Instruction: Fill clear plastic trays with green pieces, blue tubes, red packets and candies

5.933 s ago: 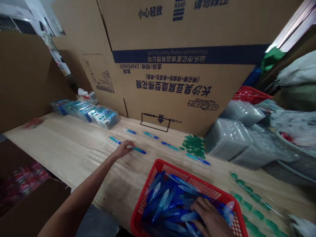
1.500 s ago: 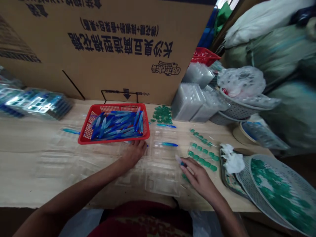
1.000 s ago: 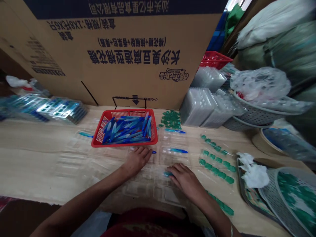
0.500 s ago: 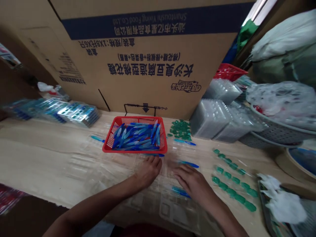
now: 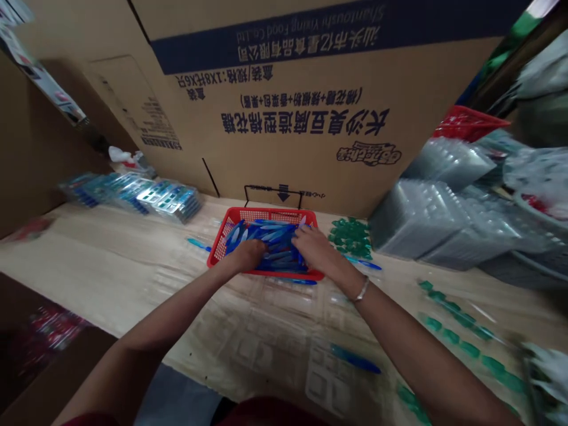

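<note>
A red mesh basket (image 5: 222, 244) full of slim blue plastic pieces (image 5: 275, 239) stands on the wooden table (image 5: 110, 266), against a big cardboard box. Both my hands are inside it. My left hand (image 5: 248, 254) is at the near left side with its fingers curled down into the pile, and what they grip is hidden. My right hand (image 5: 313, 248), with a bracelet on the wrist, lies on the right side with its fingers bent over the blue pieces. Clear blister trays (image 5: 266, 331) are spread in front of the basket. One tray holds a blue piece (image 5: 355, 358).
The printed cardboard box (image 5: 302, 106) walls off the back. A pile of green pieces (image 5: 350, 236) lies right of the basket, with rows of green pieces (image 5: 448, 322) further right. Stacks of clear trays (image 5: 435, 225) fill the right side, and filled packs (image 5: 151, 198) lie at the back left.
Both hands left the clear trays and moved forward into the red basket. The blue piece that was under my right hand now lies in a tray. The view swung left.
</note>
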`<control>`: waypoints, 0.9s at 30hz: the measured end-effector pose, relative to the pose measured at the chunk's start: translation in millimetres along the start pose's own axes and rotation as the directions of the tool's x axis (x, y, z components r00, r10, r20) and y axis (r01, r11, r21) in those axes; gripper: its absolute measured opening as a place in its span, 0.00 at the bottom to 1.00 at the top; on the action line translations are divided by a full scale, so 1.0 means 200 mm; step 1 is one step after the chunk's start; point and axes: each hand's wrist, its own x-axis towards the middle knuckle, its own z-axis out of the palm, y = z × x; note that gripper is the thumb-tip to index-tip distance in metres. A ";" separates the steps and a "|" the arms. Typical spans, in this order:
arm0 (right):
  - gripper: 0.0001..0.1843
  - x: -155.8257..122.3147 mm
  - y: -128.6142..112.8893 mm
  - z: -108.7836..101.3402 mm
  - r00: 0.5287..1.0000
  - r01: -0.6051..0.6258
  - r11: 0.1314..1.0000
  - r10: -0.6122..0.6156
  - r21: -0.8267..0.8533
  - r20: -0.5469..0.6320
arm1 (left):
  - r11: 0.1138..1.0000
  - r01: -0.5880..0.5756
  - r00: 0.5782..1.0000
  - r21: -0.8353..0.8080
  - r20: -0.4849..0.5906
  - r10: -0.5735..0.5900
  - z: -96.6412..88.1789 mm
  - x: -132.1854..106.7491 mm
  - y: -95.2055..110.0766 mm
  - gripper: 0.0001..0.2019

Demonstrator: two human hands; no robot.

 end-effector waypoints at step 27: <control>0.30 0.17 -0.11 0.10 0.840 -0.532 0.839 0.506 0.117 0.196 | 0.874 -0.481 0.802 0.077 -0.363 0.474 0.55 -0.39 0.44 0.07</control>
